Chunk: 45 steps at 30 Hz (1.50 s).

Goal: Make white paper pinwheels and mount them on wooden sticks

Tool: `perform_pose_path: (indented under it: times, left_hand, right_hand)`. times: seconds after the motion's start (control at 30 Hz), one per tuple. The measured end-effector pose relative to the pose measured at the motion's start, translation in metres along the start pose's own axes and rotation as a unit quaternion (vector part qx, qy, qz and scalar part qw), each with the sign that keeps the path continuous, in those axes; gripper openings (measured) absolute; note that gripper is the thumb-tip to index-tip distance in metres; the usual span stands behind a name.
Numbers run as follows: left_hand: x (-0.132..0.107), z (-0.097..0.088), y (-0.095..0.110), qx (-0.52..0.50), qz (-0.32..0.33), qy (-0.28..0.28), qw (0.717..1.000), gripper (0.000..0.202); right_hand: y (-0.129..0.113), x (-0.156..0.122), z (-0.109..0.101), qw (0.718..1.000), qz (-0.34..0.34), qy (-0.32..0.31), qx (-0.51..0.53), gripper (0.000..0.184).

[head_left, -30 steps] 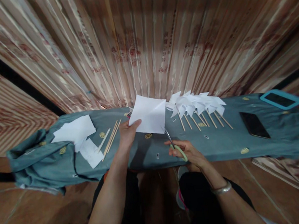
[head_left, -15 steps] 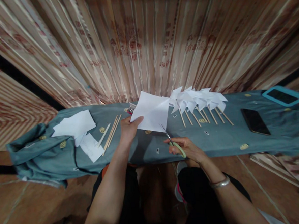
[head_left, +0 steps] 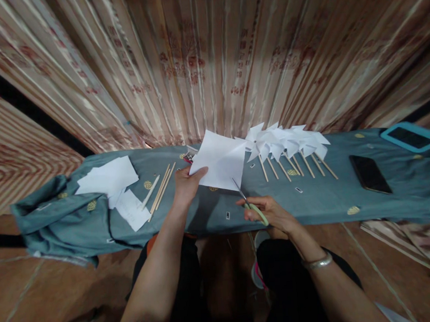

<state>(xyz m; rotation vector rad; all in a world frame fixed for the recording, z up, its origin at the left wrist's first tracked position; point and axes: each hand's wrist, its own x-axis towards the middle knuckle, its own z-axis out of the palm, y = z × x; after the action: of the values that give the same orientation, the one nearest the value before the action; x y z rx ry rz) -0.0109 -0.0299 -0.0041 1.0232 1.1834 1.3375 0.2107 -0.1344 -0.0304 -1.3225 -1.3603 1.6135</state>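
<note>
My left hand point(head_left: 187, 183) pinches the left corner of a white sheet of paper point(head_left: 220, 158), with the thumb on top, and holds it above the table. In my right hand point(head_left: 267, 210) is a pair of scissors with green handles point(head_left: 256, 213). Their blades reach up to the lower right corner of the sheet and overlap it. Whether the blades have cut into the paper I cannot tell. Just right of the sheet lie several white paper pinwheels point(head_left: 284, 139) on wooden sticks, overlapping in a row.
A blue-green cloth point(head_left: 322, 198) covers the long table. On the left are white sheets point(head_left: 108, 177), a smaller paper point(head_left: 132, 210), a white pen-like stick point(head_left: 151, 190) and bare wooden sticks point(head_left: 162, 191). A phone point(head_left: 370, 173) and a blue-framed tablet point(head_left: 412, 137) lie right. Curtains hang behind.
The whole view has shifted slightly. Both hands, the paper and the scissors keep nearly the same position relative to one another.
</note>
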Motion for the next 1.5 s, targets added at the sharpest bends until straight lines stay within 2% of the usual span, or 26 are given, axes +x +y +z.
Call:
perform_pose_path:
  times: [0.47,0.67,0.83,1.13,1.5]
  left_hand:
    - [0.002,-0.002,-0.002,-0.002,-0.005,-0.002,1.000,0.035]
    - [0.002,-0.002,-0.004,-0.001,-0.004,-0.003,1.000,0.034]
    - [0.001,0.000,-0.008,0.006,-0.007,-0.033,0.999,0.031]
    - [0.002,-0.002,-0.011,0.014,-0.011,-0.035,0.999,0.034]
    - [-0.004,0.005,-0.007,-0.012,-0.056,-0.044,0.997,0.032]
  right_hand:
    - [-0.004,0.000,0.006,0.997,0.044,0.028,0.053,0.064]
    - [-0.006,0.001,0.008,0.997,0.038,0.031,0.062,0.058]
    - [-0.006,0.002,0.007,0.997,0.038,0.034,0.061,0.059]
    - [-0.002,0.003,0.007,0.996,0.043,0.037,0.065,0.058]
    - [-0.008,0.003,0.009,0.996,0.055,0.039,0.060,0.059]
